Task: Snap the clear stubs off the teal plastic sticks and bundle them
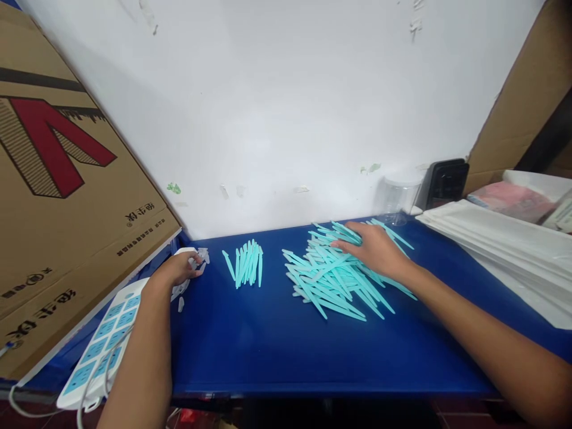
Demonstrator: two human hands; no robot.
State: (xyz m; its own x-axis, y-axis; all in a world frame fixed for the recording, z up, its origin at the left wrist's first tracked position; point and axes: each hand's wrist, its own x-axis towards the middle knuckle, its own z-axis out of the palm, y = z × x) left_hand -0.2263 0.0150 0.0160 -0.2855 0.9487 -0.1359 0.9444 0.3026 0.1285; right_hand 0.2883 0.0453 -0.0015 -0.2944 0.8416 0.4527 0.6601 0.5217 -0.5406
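At the left side of the table, my left hand (181, 268) has its thumb and fingers curled around small translucent plastic caps (204, 255); one of them shows at the fingertips. A loose translucent cap (181, 304) lies just below that hand. My right hand (373, 247) rests on the far side of a large, jumbled pile of turquoise plastic sticks (333, 277), its thumb and fingers closed around several of them. Between the hands lies a smaller group of turquoise sticks (248, 264), roughly side by side, their wider ends toward the wall.
A white power strip (100, 339) with cables lies along the left edge, by a large cardboard box (67, 196). At the back right stand a clear jar (397, 199) and a black object (447, 183). White sheets (496, 238) are stacked on the right of the blue tabletop (277, 351).
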